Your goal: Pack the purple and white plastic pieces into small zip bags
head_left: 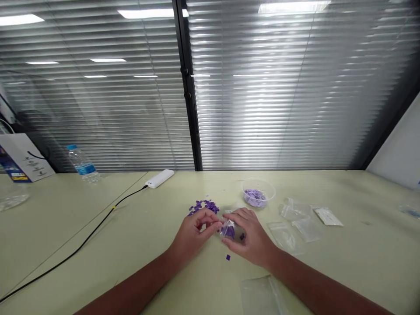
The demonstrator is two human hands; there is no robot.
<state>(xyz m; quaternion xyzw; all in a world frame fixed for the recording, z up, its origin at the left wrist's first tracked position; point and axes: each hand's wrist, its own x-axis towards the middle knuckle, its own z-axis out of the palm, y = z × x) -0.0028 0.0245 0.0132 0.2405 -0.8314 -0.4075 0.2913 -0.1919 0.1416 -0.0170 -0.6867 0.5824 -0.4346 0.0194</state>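
A small clear plastic bag (228, 229) with dark purple pieces inside is between my two hands. My left hand (196, 231) pinches the left edge of the bag between thumb and fingertips. My right hand (251, 235) curves around the bag's right side, thumb and fingers apart, with a few purple pieces under it. A pile of dark purple square pieces (206, 206) lies just beyond my left hand. One loose purple square (228, 257) rests on the table nearer to me. Behind my right hand stands a round clear bowl (269, 190) holding light purple pieces (255, 197).
Several clear zip bags (285, 236) and a white packet (328, 216) lie right on the table (147, 271). Another clear bag (262, 296) is at the front. A white power strip (160, 178) with black cable, a water bottle (84, 166) and a paper bag (28, 157) are left.
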